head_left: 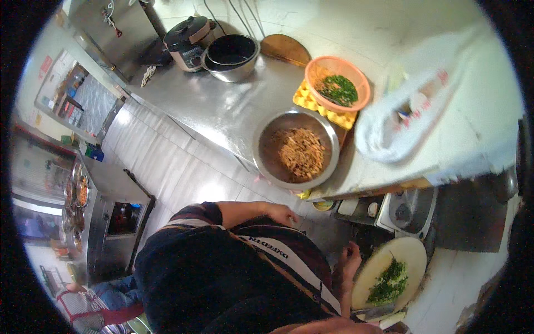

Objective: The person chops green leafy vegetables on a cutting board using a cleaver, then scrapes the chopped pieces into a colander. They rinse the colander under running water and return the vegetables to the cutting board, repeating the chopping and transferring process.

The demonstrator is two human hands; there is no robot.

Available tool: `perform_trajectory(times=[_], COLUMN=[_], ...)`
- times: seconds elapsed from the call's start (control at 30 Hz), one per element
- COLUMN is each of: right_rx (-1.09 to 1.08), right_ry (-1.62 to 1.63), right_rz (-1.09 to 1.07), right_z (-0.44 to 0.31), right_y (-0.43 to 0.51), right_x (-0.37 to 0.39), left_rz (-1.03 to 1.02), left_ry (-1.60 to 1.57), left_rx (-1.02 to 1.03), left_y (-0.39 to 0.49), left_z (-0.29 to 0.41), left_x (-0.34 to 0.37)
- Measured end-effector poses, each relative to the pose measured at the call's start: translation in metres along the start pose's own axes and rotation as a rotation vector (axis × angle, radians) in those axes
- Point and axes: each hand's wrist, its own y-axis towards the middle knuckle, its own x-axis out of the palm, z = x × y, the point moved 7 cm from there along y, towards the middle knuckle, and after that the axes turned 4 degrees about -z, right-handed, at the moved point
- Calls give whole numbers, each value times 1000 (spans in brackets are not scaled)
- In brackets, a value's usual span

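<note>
My left hand (pixel 283 214) hangs in front of my body with loosely bent fingers and nothing visible in it. Lower right, my right hand (pixel 350 258) is loosely curled beside a round chopping board (pixel 362 288), also with nothing visible in it. Chopped green herbs (pixel 390 282) lie on the board, and a knife blade (pixel 373 312) rests at its near edge. Ahead of me stands a steel bowl (pixel 260 167) of brown crumbly filling (pixel 302 154). Behind it an orange plastic basket (pixel 311 77) with chopped greens (pixel 342 88) rests on yellow egg trays (pixel 303 92).
A steel table (pixel 217 100) bears an electric pressure cooker (pixel 190 44), a bowl with a dark inner pot (pixel 231 56) and a wooden board (pixel 285 48). A white plastic bag (pixel 384 142) lies to the right. Another person (pixel 104 307) is lower left, near a steel counter (pixel 98 246).
</note>
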Motion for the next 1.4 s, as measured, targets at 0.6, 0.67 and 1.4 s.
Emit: perform_trajectory(times=[0.6, 0.67, 1.4], right_rx=[-227, -185, 317], right_ry=[-241, -194, -167], right_rz=[-209, -211, 163], right_z=[-156, -161, -54], right_y=[50, 53, -121], right_x=[107, 106, 78], left_rz=[222, 389, 847], left_ry=[-603, -277, -1020], left_rx=[-113, -262, 169], left_y=[-228, -238, 16], left_z=[-228, -243, -16], left_x=[51, 21, -469])
